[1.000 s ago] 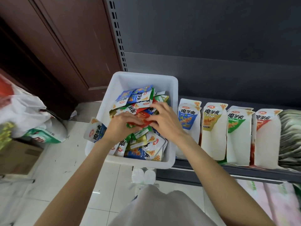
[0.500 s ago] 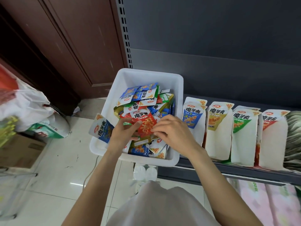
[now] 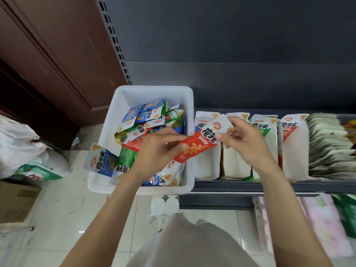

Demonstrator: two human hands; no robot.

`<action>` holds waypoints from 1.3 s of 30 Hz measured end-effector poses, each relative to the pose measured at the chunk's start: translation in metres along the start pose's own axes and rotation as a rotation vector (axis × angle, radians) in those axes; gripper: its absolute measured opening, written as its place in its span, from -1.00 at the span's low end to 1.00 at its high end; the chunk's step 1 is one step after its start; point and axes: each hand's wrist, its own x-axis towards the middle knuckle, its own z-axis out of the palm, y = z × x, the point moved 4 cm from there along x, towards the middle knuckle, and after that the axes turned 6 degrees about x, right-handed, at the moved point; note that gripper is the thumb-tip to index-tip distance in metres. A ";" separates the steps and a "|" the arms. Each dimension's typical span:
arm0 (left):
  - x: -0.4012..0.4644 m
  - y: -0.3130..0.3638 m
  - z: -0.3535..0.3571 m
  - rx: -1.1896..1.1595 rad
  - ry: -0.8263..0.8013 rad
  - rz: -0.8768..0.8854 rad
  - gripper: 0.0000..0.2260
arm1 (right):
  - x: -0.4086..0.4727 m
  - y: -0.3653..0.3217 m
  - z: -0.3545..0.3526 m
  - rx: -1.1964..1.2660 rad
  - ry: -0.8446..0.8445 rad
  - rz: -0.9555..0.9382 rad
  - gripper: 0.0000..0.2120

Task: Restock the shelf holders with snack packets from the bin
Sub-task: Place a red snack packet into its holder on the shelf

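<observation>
A white bin (image 3: 123, 116) on the shelf's left end holds several snack packets in blue, green and red. My left hand (image 3: 154, 149) and my right hand (image 3: 246, 143) both grip one red-and-white snack packet (image 3: 200, 145), lifted above the bin's right rim. The left hand pinches its red lower end, the right its white top end. Right of the bin stand several white shelf holders (image 3: 208, 164) in a row, labelled blue, yellow, green and red (image 3: 294, 151). The packet hangs in front of the leftmost holders.
A stack of pale flat packets (image 3: 331, 145) fills the shelf at far right. The dark shelf edge (image 3: 250, 186) runs below the holders. A blue packet (image 3: 101, 160) hangs over the bin's left rim. White bags (image 3: 28, 157) and a cardboard box (image 3: 15, 201) sit on the tiled floor.
Both hands have lifted the red packet out of the bin's pile and carried it to the right, over the bin's right rim towards the holders.
</observation>
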 end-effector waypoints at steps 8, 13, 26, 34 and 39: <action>0.049 0.065 0.112 0.220 0.059 0.198 -0.63 | -0.087 -0.006 -0.151 -0.341 0.488 -0.260 -0.90; 0.051 0.080 0.191 0.214 -0.084 0.120 -0.60 | -0.097 -0.003 -0.224 -0.743 0.587 -0.272 -0.87; 0.086 0.086 0.283 0.486 -0.149 -0.100 -0.37 | 0.020 0.063 -0.212 -1.355 0.149 -0.068 -0.80; 0.071 0.100 0.245 0.425 -0.034 -0.106 -0.53 | -0.021 0.033 -0.224 -0.844 0.577 -0.307 -0.75; 0.022 0.099 0.150 0.194 0.316 0.022 -0.77 | -0.050 0.018 -0.155 -0.407 0.296 -0.294 -0.79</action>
